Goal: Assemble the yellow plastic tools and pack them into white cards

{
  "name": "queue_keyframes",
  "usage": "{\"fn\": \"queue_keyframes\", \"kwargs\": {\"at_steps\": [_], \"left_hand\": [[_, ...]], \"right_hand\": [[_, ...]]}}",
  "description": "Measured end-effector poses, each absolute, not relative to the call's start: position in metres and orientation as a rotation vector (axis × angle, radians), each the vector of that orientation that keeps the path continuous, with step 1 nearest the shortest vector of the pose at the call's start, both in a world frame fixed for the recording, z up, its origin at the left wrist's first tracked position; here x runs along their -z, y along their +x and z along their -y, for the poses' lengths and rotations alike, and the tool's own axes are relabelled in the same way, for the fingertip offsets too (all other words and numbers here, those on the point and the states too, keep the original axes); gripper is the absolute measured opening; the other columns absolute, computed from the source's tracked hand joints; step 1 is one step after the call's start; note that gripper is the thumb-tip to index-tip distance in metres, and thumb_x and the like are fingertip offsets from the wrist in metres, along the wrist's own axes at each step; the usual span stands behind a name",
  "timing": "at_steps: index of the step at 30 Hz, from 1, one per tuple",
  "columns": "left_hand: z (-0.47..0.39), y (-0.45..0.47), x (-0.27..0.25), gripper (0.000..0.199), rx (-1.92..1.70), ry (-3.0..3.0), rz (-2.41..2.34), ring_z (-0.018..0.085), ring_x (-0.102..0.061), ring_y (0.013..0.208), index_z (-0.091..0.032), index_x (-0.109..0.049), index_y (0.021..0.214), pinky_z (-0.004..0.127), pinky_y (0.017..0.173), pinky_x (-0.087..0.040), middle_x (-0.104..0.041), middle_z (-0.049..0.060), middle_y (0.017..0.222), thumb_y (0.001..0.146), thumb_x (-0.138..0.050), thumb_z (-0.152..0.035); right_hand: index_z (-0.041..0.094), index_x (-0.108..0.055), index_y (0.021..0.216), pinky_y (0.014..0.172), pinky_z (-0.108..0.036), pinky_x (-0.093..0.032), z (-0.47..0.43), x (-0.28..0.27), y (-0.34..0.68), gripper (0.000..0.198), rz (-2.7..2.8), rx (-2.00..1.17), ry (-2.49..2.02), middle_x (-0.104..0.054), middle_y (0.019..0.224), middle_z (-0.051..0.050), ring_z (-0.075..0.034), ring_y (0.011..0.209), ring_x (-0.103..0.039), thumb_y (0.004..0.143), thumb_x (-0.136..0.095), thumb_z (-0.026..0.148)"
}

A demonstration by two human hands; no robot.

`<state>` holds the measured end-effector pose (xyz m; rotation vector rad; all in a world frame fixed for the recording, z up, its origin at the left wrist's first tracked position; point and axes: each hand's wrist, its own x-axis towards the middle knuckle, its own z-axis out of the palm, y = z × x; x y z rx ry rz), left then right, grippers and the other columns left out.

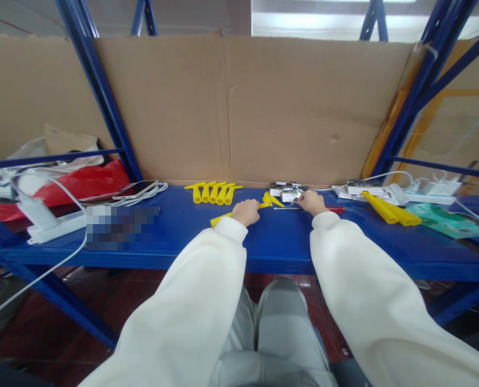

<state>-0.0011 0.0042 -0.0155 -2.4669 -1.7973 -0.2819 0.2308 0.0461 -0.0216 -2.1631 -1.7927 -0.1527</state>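
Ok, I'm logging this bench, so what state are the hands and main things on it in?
Left hand: closed around a yellow piece.
Right hand: near the screwdriver; grip unclear.
Screwdriver: lying down, partly hidden by the right hand.
Yellow row: lined up side by side.
Right-hand yellow pair: lying together, loose.
Green packet: lying down.
Red bag: crumpled.

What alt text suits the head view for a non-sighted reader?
Left hand holds a yellow part over a blue table; right hand is near a white box. Further left, five more yellow parts form a row.
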Motion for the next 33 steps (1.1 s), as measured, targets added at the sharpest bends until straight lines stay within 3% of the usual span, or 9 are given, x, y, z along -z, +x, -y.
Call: {"fn": "queue_keyframes", "kwargs": {"at_steps": [33], "left_hand": [[-0.005,-0.001,0.014,0.044,0.436,-2.524,1.887,0.03,-0.066,0.118,-0.023,-0.069,0.129,0.035,0.096,-0.049,-0.07,0.014,0.126,0.088,-0.054,-0.016]], "right_hand": [[0.01,-0.072,0.115,0.096,-0.037,-0.05,-0.04,0.011,0.219,0.031,1.976,0.244,-2.26,-0.073,0.116,-0.022,-0.03,0.118,-0.066,0.092,-0.051,0.014]]}}
